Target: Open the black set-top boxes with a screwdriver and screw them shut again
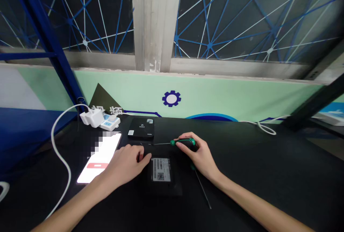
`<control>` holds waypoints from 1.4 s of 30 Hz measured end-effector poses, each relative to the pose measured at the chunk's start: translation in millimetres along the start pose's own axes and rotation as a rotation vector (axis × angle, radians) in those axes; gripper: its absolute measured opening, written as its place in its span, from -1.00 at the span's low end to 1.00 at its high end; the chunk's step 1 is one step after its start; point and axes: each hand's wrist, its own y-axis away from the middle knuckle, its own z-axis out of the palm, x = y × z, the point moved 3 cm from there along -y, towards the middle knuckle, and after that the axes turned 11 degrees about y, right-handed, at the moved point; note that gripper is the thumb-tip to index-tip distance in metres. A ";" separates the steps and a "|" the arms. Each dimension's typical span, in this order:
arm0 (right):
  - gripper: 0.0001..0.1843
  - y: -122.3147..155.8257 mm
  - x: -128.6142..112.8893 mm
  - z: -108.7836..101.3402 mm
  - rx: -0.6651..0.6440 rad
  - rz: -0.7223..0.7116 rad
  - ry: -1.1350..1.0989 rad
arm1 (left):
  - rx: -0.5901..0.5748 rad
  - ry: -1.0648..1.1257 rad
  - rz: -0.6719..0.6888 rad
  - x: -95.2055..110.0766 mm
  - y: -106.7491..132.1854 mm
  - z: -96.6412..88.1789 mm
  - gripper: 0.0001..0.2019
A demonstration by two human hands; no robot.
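- at far left, a white cable (52,135) loops down from a white plug (94,117), which sits at a power strip (111,122) near the wall.
- next, a phone (104,155) with a glowing screen lies slanted, its right edge partly behind the person's left hand.
- the left hand (127,160) is low over the black tabletop (255,167), fingers curled, thumb apart from them, nothing visible between. the thumb tip is at the drive's far left corner; touching or just beside, i cannot tell.
- beyond the left hand, a flat black box (142,128) lies near the wall.
- at centre, a black drive (161,170) lies flat, white label up, between the hands and a little nearer the person. its long axis seems to run away from the body, though its dark edges blend into the surface. the left hand is the nearer one.
- just past the drive's far end, a green-handled screwdriver (172,143) points left, roughly crosswise to the drive; its tip is hard to make out.
- the right hand (202,155) grips that handle, thumb against fingers.
- below the right hand, a second screwdriver (202,186) lies right of the drive, shaft slanting toward the person.
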 end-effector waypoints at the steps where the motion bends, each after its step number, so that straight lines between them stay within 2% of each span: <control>1: -0.74 -0.1 -0.1 0.2 -0.004 -0.004 0.015 | 0.003 -0.004 0.001 0.2 0.1 0.3 -0.55; 11: -0.77 -1.2 0.3 1.4 -0.035 -0.008 0.052 | 0.000 -0.016 -0.011 0.6 0.9 -0.4 -0.52; 25: -0.63 -0.4 -3.9 -9.0 0.090 0.052 -0.027 | -0.034 -0.013 -0.086 -8.8 -2.8 -4.9 -0.44; 33: -0.67 -3.4 -1.1 -25.1 0.225 0.062 -0.121 | -0.024 -0.031 -0.096 -11.6 -5.1 -7.6 -0.43; 42: -0.73 -5.6 3.8 -30.6 0.218 0.049 -0.100 | 0.036 -0.052 -0.072 -12.2 -2.5 -9.4 -0.52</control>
